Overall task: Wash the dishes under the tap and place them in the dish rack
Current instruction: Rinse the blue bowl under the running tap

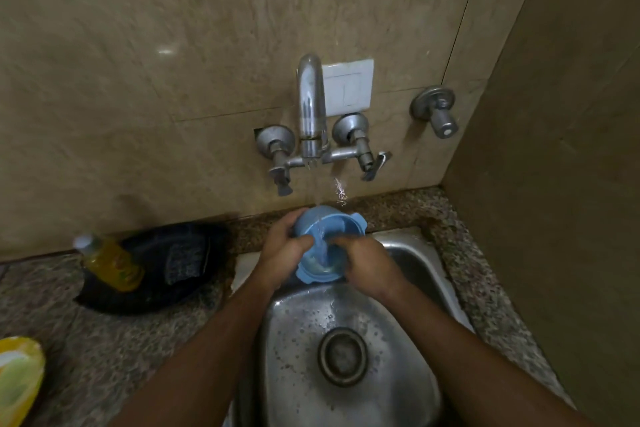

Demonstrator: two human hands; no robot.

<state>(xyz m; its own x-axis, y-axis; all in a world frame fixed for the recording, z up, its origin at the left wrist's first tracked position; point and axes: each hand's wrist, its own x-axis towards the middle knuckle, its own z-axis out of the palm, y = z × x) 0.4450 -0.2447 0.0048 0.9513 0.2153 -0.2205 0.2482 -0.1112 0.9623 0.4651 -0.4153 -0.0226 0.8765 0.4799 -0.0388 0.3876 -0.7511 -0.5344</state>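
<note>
A light blue plastic bowl [330,229] with small side tabs is held over the steel sink [408,260], tilted toward me. Water runs from the chrome tap [311,107] straight into it. My left hand [284,250] grips the bowl's left rim and outer wall. My right hand [363,263] reaches into the bowl, its fingers inside against the inner surface. No dish rack shows in this view.
A black tray [194,288] on the granite counter holds a yellow liquid bottle [110,263] and a dark scrub pad [183,262]. A yellow-green object [17,378] lies at the left edge. The sink drain [343,360] sits below. A wall closes in on the right.
</note>
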